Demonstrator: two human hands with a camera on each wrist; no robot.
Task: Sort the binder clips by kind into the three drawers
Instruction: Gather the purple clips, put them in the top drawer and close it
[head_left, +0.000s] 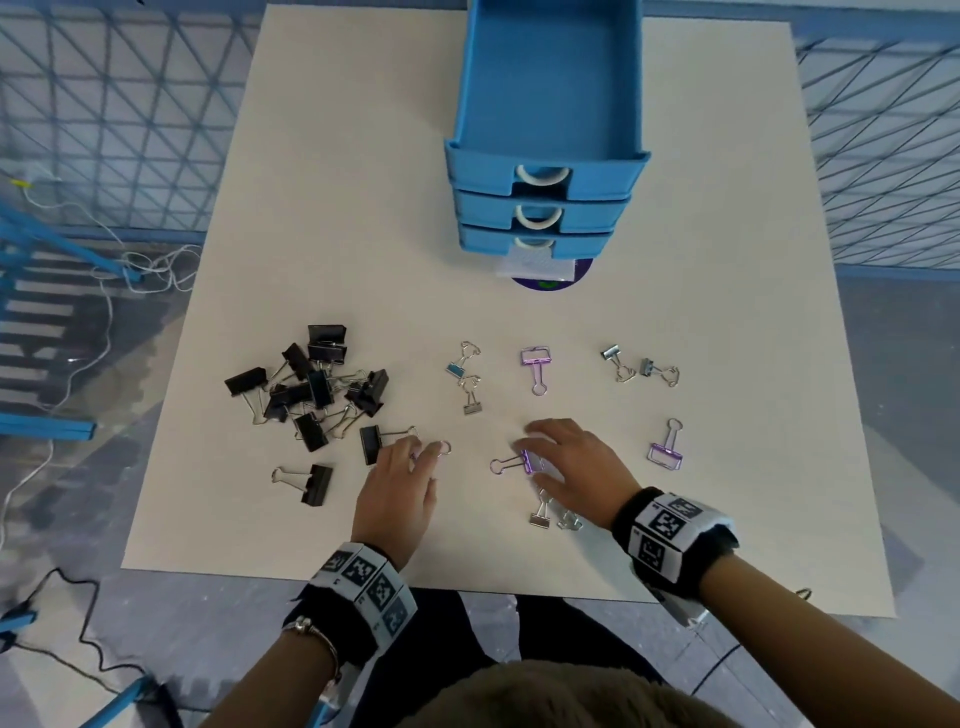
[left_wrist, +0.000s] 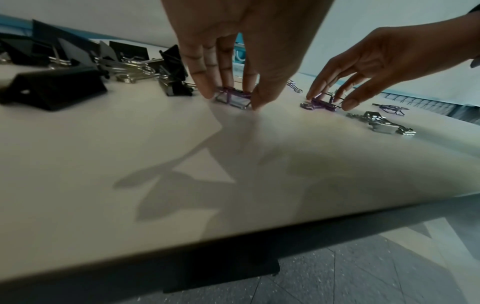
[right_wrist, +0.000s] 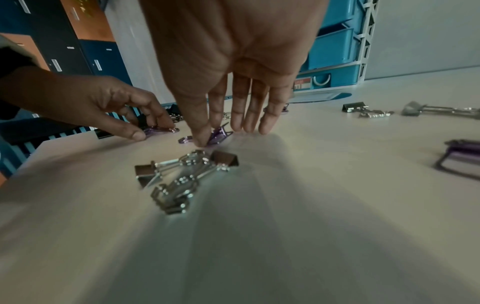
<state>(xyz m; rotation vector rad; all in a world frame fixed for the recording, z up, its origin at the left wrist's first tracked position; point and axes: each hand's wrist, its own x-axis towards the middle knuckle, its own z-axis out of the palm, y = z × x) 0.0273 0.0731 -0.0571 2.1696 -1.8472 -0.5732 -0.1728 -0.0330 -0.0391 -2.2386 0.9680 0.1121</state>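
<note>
My left hand pinches purple metal binder clip on white table; right hand pinches second purple clip.

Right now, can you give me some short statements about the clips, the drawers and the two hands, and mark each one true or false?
1. The top drawer is pulled out and holds no clips. True.
2. The black clips lie right of the drawer unit. False: they lie in a pile on the table's left side.
3. The left hand has its fingers on a purple clip. True.
4. The right hand reaches for a black clip. False: its fingers are at a second purple clip.
5. Two silver clips lie near the right hand. True.
</note>
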